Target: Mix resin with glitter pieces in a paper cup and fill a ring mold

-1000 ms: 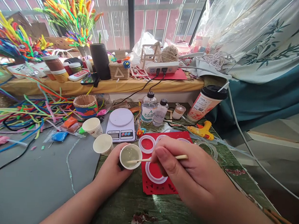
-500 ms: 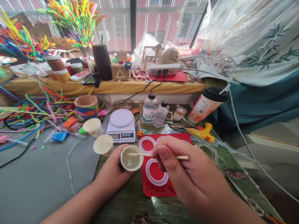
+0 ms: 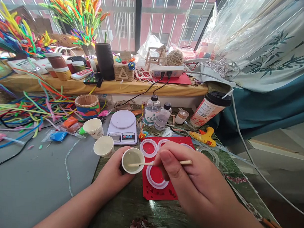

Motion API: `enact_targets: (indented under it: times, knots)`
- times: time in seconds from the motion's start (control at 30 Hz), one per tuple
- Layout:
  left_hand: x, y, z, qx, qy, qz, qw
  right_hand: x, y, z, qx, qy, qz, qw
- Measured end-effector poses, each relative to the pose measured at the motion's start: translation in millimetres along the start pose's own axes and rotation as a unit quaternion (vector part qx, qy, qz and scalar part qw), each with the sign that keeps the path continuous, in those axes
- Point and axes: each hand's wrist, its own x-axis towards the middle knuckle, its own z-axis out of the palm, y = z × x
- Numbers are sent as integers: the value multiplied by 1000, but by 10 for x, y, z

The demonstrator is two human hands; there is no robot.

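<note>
My left hand (image 3: 119,170) is wrapped round a paper cup (image 3: 124,170) that holds a cloudy, pale liquid (image 3: 132,158). Between the thumb and fingers of my right hand (image 3: 186,169) is a thin wooden stick (image 3: 147,164); its tip reaches into the cup, near the front of the liquid. Under and beyond my right hand lies a red sheet (image 3: 159,194) with several white ring-shaped molds, one mold (image 3: 148,148) at its back left and another mold (image 3: 156,183) partly behind my fingers. Two more paper cups, a nearer cup (image 3: 104,147) and a farther cup (image 3: 93,127), stand left of my left hand.
Behind the cups sits a white kitchen scale (image 3: 122,126). Two clear bottles, one labelled bottle (image 3: 151,115) and one smaller bottle (image 3: 163,117), stand right of it. A yellow glue gun (image 3: 205,137) and a lidded drink cup (image 3: 209,108) are farther right. Colourful pipe cleaners (image 3: 24,113) cover the left.
The stick's tip has moved from the back of the liquid toward the front of the cup. Both hands keep their grips, and the whole view has shifted slightly.
</note>
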Motion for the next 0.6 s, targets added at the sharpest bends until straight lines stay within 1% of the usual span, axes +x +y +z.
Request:
enact_targets:
  times: [0.1, 0.17, 0.2, 0.3, 0.4, 0.53, 0.6]
  knots:
    - [1, -7, -1, 5, 3, 3, 1000, 8, 2, -13, -9, 21, 10, 1000]
    - [2, -10, 0, 4, 2, 4, 1000, 6, -2, -9, 2, 8, 20, 1000]
    - [2, -13, 1, 4, 0, 4, 1000, 2, -6, -5, 7, 4, 18, 1000]
    - [-3, -27, 8, 8, 1, 6, 1000, -11, -23, 5, -16, 27, -4, 1000]
    - [-8, -36, 13, 7, 0, 7, 1000, -8, -34, -2, -13, 24, 1, 1000]
    - [-7, -25, 8, 3, -3, 9, 1000, 9, -37, -15, -19, 46, -3, 999]
    - [-5, -19, 3, 4, -5, 8, 1000, 8, -34, -11, -16, 32, -3, 999]
